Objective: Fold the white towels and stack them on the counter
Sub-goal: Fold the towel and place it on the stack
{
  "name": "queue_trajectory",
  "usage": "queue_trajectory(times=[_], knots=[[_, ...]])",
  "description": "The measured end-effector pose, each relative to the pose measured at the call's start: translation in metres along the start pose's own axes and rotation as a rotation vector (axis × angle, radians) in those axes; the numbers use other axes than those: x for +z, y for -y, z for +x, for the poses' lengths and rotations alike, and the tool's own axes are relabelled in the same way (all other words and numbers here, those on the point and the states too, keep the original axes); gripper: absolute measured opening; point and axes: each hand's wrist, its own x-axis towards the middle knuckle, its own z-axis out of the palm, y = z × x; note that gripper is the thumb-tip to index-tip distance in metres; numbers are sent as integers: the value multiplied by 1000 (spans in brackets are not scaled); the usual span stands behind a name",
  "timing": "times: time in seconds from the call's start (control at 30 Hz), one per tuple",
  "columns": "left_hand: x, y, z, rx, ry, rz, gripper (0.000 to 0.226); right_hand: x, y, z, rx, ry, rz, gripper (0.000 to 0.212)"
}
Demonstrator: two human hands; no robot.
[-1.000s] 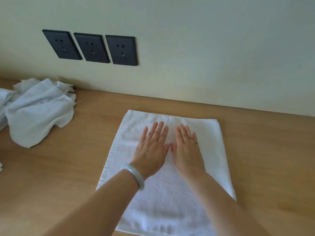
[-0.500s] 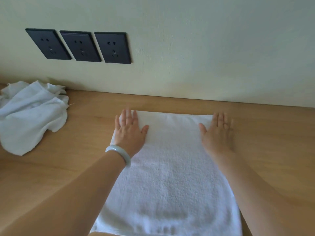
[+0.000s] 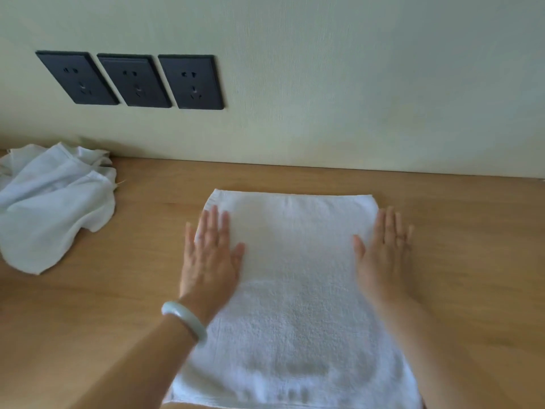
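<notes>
White terry, the towel (image 3: 295, 290) lies spread flat on the wooden worktop (image 3: 460, 261), its far edge square to the wall (image 3: 354, 84) and its near edge running out of view at the bottom. The left hand (image 3: 209, 255), with a pale bangle (image 3: 184, 323) on the wrist, lies flat on the towel's left border, fingers straight and together, the outer fingers reaching over onto the wood. The right hand (image 3: 380, 255) lies the same way on the right border, palm down, fingers straight. Neither grips anything; both only press the cloth.

By my reading this is smoothing, an early step. Whether the towel has already been doubled once I cannot tell; its far edge looks thick, but no layers show plainly. No finished stack appears anywhere in view. Well to the left, beneath three dark sockets (image 3: 132, 81), the crumpled towels (image 3: 53, 208) sit in a loose heap, unfolded. So most of the work remains: this towel's folds, the heap, then the stacking.
</notes>
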Motion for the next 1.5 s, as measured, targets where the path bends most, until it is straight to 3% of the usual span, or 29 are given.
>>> queue_trajectory(times=[0.13, 0.37, 0.47, 0.57, 0.67, 0.73, 0.8, 1.13, 1.27, 1.33, 1.43, 1.5], knots=[[19, -64, -60, 285, 0, -65, 57, 13, 61, -73, -284, -5, 84, 63], [13, 4, -75, 11, 51, 7, 59, 12, -9, -83, -195, 55, -20, 68], [8, 37, -88, -124, 68, -14, 63, 12, -40, -85, -46, 64, -10, 76], [0, 41, -98, -244, 34, -20, 70, -2, -42, -90, 111, -50, 10, 80], [-6, -8, -108, -46, 11, -16, 64, -17, 7, -110, -115, -111, 97, 67], [3, -43, -116, 94, 31, -69, 61, -9, 39, -130, -329, -18, 148, 63], [12, -56, -120, 125, 63, -85, 59, 5, 44, -142, -423, 41, 107, 60], [-6, 50, -133, 78, 130, 22, 59, -6, -59, -133, -331, 118, 20, 67], [-20, 65, -144, 35, 108, 6, 60, -17, -79, -136, -147, 111, 15, 80], [-29, 52, -146, 127, 76, -7, 62, -32, -71, -146, -205, 72, 76, 77], [-30, 19, -155, 525, 125, -29, 64, -42, -49, -171, -610, 89, 124, 70], [-26, 4, -156, 678, 165, 0, 60, -39, -45, -179, -801, 133, 43, 64]])
